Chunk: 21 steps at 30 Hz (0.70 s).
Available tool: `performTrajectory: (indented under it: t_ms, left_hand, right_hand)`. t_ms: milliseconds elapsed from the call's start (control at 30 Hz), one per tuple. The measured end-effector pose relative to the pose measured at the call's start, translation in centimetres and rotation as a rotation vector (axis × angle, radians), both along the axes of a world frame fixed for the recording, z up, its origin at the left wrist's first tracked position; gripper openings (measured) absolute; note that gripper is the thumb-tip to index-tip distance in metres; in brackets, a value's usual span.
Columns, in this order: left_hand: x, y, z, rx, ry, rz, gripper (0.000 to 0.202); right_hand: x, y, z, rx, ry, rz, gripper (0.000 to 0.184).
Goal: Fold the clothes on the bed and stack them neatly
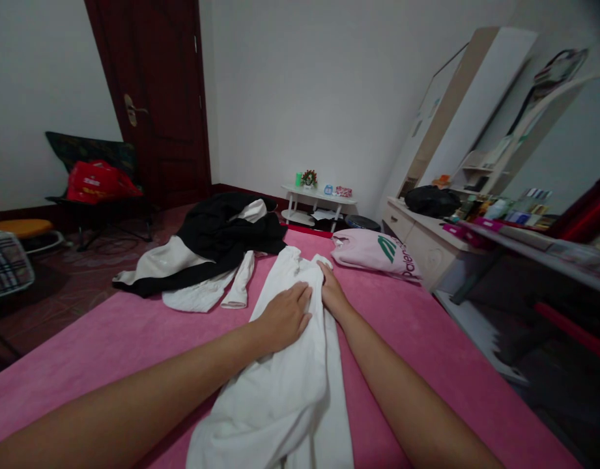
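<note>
A: Where is the white garment [290, 384]?
B: Soft, creased, lying lengthwise on the fuzzy pink bed [417, 339]. The left hand [285, 316] presses it flat, grip wide; the right hand [331, 292] touches its edge, grip unclear.

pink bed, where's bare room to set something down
Bare pink cover lies right of the white garment, between the right hand and the bed's edge, up to the pink top. Another patch sits left of the left hand, below the black and white pile. The far end and the middle are crowded.
</note>
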<state>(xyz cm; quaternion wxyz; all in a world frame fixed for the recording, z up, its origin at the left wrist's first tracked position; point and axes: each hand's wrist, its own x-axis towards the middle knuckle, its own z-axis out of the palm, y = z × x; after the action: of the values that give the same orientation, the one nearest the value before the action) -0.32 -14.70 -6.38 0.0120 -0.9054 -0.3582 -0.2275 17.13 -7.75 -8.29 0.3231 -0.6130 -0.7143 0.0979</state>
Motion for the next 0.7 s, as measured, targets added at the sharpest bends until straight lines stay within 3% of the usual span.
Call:
performTrajectory:
  t_ms: [100,233,367,533,633,700]
  left_hand:
    - [-0.2,0.2,-0.1,-0.015,0.033,0.011,0.056]
    - [-0.5,0.6,-0.6,-0.003,0.047,0.004,0.056]
    - [-0.5,0.5,-0.6,0.023,0.049,-0.001,0.053]
    - [-0.6,0.4,-0.5,0.017,0.032,-0.020,0.048]
    - [-0.7,0.6,-0.5,-0.005,0.017,-0.037,0.048]
    - [-0.7,0.7,-0.5,-0.026,-0.016,-0.059,0.048]
  right_hand:
    - [0.5,-0.5,0.2,-0.057,-0.035,0.065,0.052]
    - [1.8,-1.0,0.8,-0.179,-0.209,0.126,0.057]
    - [3.3,-0.6,1.2,-0.246,-0.116,0.126,0.065]
    - [4.3,-0.9,0.7,-0.076,0.225,0.144,0.056]
    - [3.1,-2.0,1.6,0.015,0.163,0.132,0.056]
    - [1.3,-3.3,3.4,0.052,0.112,0.173,0.050]
